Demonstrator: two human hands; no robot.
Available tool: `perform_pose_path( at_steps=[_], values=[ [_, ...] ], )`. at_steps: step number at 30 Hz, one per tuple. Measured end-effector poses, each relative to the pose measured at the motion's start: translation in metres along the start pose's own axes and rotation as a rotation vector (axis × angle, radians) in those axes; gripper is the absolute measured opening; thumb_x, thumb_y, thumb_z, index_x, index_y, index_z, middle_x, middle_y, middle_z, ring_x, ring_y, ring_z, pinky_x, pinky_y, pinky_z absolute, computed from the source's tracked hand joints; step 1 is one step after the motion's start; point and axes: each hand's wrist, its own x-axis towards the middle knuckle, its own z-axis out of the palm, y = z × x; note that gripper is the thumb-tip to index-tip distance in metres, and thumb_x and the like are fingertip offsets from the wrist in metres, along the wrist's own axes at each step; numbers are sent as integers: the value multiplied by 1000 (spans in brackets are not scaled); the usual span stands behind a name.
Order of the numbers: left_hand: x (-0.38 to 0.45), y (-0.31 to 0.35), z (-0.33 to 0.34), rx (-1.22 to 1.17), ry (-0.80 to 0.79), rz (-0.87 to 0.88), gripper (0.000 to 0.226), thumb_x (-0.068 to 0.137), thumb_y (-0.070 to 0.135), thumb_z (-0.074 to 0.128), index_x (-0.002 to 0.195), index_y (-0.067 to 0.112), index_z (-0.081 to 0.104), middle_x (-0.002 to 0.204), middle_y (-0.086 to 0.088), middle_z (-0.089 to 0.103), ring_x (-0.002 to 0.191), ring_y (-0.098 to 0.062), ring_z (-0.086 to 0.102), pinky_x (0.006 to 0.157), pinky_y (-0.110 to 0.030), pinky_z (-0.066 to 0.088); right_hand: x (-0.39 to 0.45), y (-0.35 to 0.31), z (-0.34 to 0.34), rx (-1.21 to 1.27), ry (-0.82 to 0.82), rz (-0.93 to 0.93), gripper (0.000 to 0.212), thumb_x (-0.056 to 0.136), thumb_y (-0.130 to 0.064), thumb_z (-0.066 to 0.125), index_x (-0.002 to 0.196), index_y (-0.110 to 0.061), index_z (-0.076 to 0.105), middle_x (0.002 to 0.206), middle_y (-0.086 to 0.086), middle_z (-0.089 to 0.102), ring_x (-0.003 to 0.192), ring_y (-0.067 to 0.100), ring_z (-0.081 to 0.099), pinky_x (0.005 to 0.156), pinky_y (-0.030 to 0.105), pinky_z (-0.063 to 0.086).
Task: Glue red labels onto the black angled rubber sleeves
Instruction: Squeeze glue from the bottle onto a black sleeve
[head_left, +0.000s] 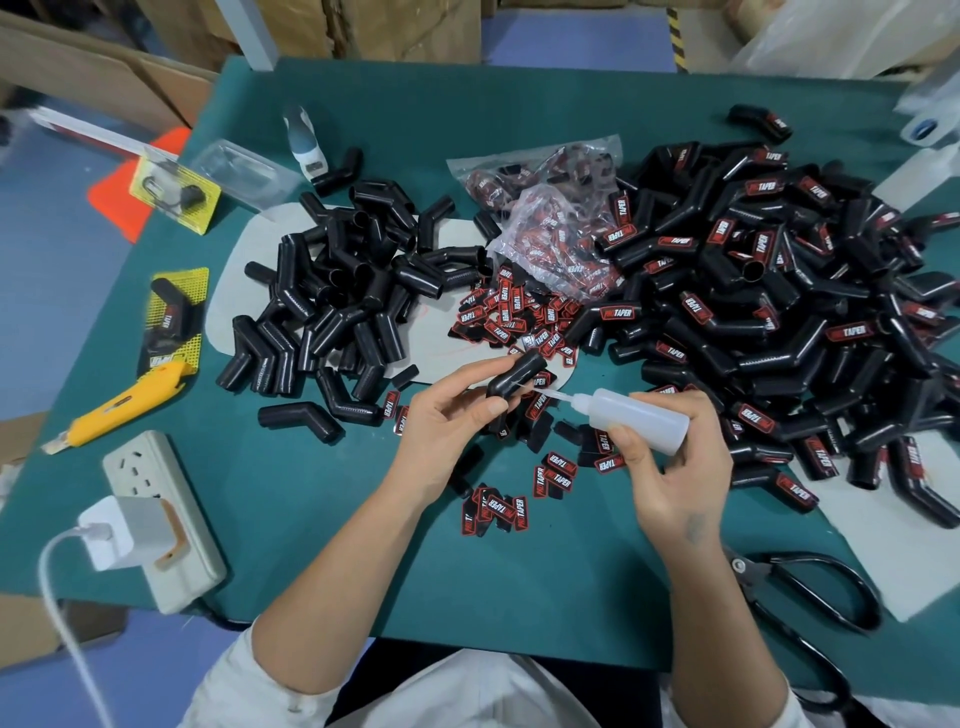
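My left hand (447, 421) grips a black angled rubber sleeve (514, 376) above the green table. My right hand (670, 467) holds a white glue bottle (636, 413) on its side, its thin nozzle touching the sleeve. Loose red labels (556, 470) lie scattered under and in front of my hands. A heap of unlabelled black sleeves (343, 291) lies at the left. A bigger heap of labelled sleeves (769, 312) fills the right. Clear bags of labels (550, 228) sit between the two heaps.
A yellow utility knife (130, 405) and a white power strip (161, 514) with a charger plugged in lie at the left edge. Black scissors (810, 587) lie at the front right. Yellow packaging cards (174, 189) and a white tape dispenser (304, 143) sit at the back left.
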Motion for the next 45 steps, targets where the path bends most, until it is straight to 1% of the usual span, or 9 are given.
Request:
perform_pose_path(
  at_steps=[6, 13, 19, 24, 28, 31, 35, 41, 45],
  values=[
    [1, 0, 0, -5, -10, 12, 40, 91, 12, 76, 130, 20, 75, 140, -14, 67, 120, -38, 70, 102, -34, 54, 0, -1, 0, -21, 2, -24, 27, 96, -41, 69, 118, -52, 57, 111, -27, 58, 98, 14, 62, 80, 30, 49],
    [2, -6, -3, -15, -18, 9, 43, 90, 25, 83, 132, 17, 73, 143, -16, 65, 123, -45, 66, 103, -37, 54, 0, -3, 0, -21, 0, -41, 26, 98, -45, 67, 119, -53, 56, 111, -29, 58, 99, 11, 62, 82, 24, 47],
    [3, -9, -5, -5, -17, 14, 43, 91, 25, 83, 132, 18, 73, 142, -14, 65, 125, -41, 66, 104, -38, 54, -1, 0, 0, -23, 6, -28, 23, 97, -40, 69, 116, -39, 58, 111, -28, 58, 99, 11, 62, 83, 22, 46],
    [3, -9, -6, 8, -18, 8, 44, 90, 25, 83, 133, 17, 73, 143, -15, 65, 123, -44, 66, 105, -42, 55, -1, 2, -1, -23, 10, -34, 22, 97, -41, 68, 117, -36, 59, 111, -28, 58, 99, 12, 61, 84, 24, 46],
    [2, -5, -2, 1, -21, 23, 41, 90, 25, 82, 130, 20, 75, 141, -11, 67, 122, -32, 69, 103, -34, 54, -1, 1, 0, -22, 4, -33, 25, 95, -36, 69, 117, -41, 58, 111, -28, 58, 98, 12, 61, 82, 24, 46],
    [2, -2, -1, 3, -24, 29, 40, 90, 26, 82, 129, 22, 75, 140, -10, 67, 122, -34, 69, 102, -32, 54, 0, 2, 0, -25, 6, -34, 26, 95, -35, 69, 116, -44, 59, 112, -28, 58, 99, 9, 60, 82, 21, 45],
    [1, 0, 0, 8, -23, 25, 40, 90, 25, 82, 129, 22, 75, 139, -10, 68, 120, -33, 70, 101, -32, 54, 0, 0, 0, -6, -1, -45, 26, 97, -42, 69, 119, -51, 57, 112, -28, 57, 99, 12, 61, 83, 24, 47],
    [0, 0, 0, 8, -20, 28, 40, 90, 27, 82, 129, 22, 75, 139, -10, 68, 122, -37, 69, 103, -34, 54, 1, -1, 0, -7, 12, -48, 20, 99, -47, 66, 117, -45, 57, 112, -27, 57, 100, 12, 61, 84, 25, 46],
    [1, -1, -1, 9, -26, 35, 40, 91, 25, 81, 130, 22, 74, 139, -9, 69, 121, -32, 70, 101, -32, 55, 0, -1, 0, -8, -3, -42, 26, 96, -38, 69, 119, -40, 57, 112, -28, 56, 99, 13, 61, 83, 27, 47]
  ],
)
